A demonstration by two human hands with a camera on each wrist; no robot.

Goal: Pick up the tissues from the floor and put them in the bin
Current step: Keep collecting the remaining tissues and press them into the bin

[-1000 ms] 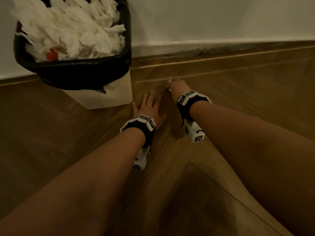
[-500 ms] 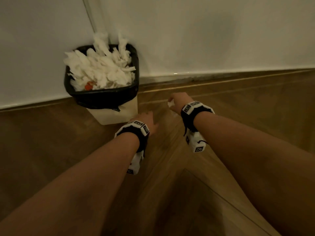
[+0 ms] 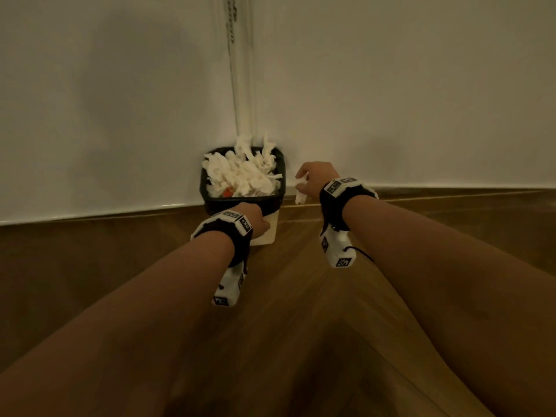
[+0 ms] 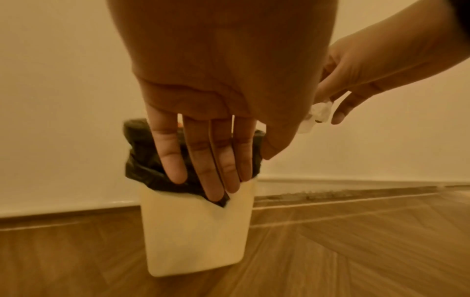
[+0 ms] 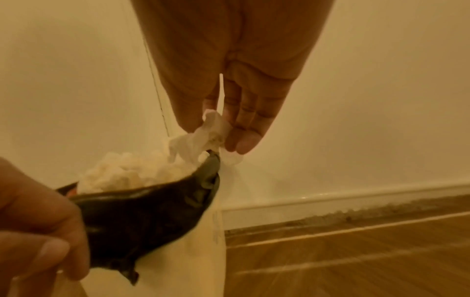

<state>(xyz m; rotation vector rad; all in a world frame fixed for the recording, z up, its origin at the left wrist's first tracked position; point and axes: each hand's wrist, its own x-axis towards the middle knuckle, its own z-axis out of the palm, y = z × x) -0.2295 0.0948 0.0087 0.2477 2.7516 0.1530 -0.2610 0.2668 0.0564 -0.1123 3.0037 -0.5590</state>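
A cream bin (image 3: pixel 267 233) with a black liner (image 3: pixel 240 203) stands in the wall corner, heaped with white tissues (image 3: pixel 240 176). My right hand (image 3: pixel 313 179) pinches a crumpled white tissue (image 3: pixel 301 192) between thumb and fingers, in the air just right of the bin's rim; the right wrist view shows the tissue (image 5: pixel 208 134) hanging above the liner's edge (image 5: pixel 152 211). My left hand (image 3: pixel 255 221) is held out in front of the bin with its fingers (image 4: pixel 201 160) straight and nothing in it, level with the liner (image 4: pixel 142 160) and the cream bin (image 4: pixel 195 231).
White walls meet behind the bin, with a thin cord (image 3: pixel 234 70) hanging down the corner. A pale skirting board (image 3: pixel 90 212) runs along the wooden floor (image 3: pixel 301 326). Something orange (image 3: pixel 228 192) lies among the tissues in the bin.
My right hand has lifted off the floor with the tissue and risen to beside the bin's rim. My left hand left the floor and moved to the bin's front. The view pulled back.
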